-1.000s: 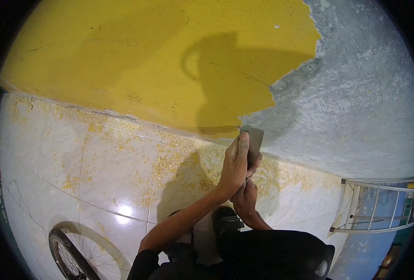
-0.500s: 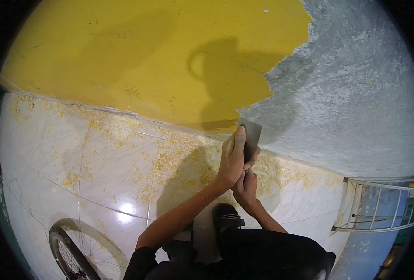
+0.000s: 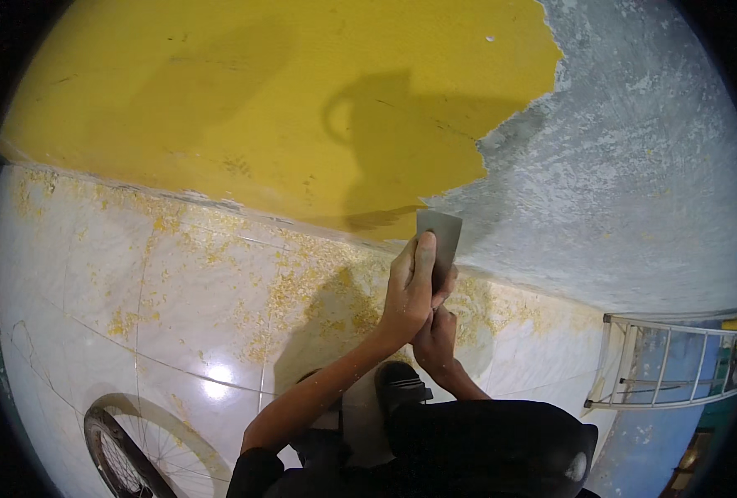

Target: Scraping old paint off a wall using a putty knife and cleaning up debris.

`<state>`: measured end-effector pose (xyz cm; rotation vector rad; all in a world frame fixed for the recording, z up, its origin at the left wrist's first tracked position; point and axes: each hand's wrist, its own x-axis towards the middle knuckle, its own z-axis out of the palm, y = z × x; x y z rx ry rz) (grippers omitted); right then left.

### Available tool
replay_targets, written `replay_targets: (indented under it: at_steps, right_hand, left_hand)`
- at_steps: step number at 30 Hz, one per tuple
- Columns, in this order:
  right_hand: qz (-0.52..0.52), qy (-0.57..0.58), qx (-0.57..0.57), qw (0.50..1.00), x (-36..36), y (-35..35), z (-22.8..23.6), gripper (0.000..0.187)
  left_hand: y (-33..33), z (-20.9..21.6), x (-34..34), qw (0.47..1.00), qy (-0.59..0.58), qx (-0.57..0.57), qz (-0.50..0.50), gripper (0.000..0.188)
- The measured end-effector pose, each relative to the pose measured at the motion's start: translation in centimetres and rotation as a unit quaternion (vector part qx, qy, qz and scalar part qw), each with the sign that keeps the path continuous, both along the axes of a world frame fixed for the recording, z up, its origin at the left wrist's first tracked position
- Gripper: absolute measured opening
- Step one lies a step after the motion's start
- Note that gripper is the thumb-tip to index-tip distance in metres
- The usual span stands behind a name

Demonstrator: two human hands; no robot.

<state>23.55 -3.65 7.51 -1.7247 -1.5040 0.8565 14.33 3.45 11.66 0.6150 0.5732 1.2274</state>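
Note:
Both my hands are closed on a flat grey metal scraper [image 3: 441, 226], its blade pointing up and away from me. My left hand [image 3: 407, 292] grips it higher up, with the thumb lying along the blade. Just below and to the right, my right hand [image 3: 436, 339] is wrapped round the lower end, and the handle is mostly hidden by the fingers. The blade's far edge lies against the foot of the wall, where yellow paint [image 3: 302, 124] ends in a ragged line beside bare grey plaster [image 3: 601, 166]. Whether paint is lifting under the blade I cannot tell.
Yellow flakes [image 3: 302, 286] litter the white tiled floor [image 3: 219, 332] along the wall. A bicycle wheel [image 3: 107, 448] stands at lower left. At right is a metal rack [image 3: 675, 328] by a blue surface [image 3: 646, 440]. My sandalled foot [image 3: 400, 383] is below my hands.
The scraper has shifted slightly left along the wall's foot, and its blade has turned a little, showing a lighter face. Both hands keep their hold. The view has moved slightly.

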Motion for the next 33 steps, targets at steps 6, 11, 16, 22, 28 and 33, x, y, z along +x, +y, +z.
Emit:
replay_targets:
  at_steps: [6,11,16,22,28,33]
  right_hand:
    - [-0.029,-0.063,0.004,0.998,0.0,0.0,0.5,0.016]
    - [-0.034,-0.051,-0.017,0.998,1.1,-0.6,-0.3,0.016]
    - [-0.014,-0.123,0.030,0.992,1.0,-0.4,0.5,0.018]
    - [-0.030,-0.072,-0.011,0.997,1.2,-0.4,0.4,0.018]
    - [-0.042,-0.056,-0.030,0.997,0.8,-0.8,1.4,0.017]
    - [-0.017,-0.127,0.003,0.992,0.0,0.5,1.9,0.016]
  left_hand:
    - [0.2,-0.9,0.8,0.999,-0.006,-0.032,-0.035,0.036]
    - [-0.2,-2.1,1.8,0.998,-0.026,-0.052,-0.036,0.037]
    - [-0.1,-1.0,1.3,0.999,-0.006,-0.035,-0.036,0.047]
    - [0.0,-1.4,1.8,0.998,-0.035,-0.047,-0.025,0.038]
    - [-0.2,-1.1,1.7,0.998,-0.013,-0.045,-0.032,0.037]
    - [0.9,-0.1,0.4,0.999,-0.016,-0.039,-0.029,0.040]
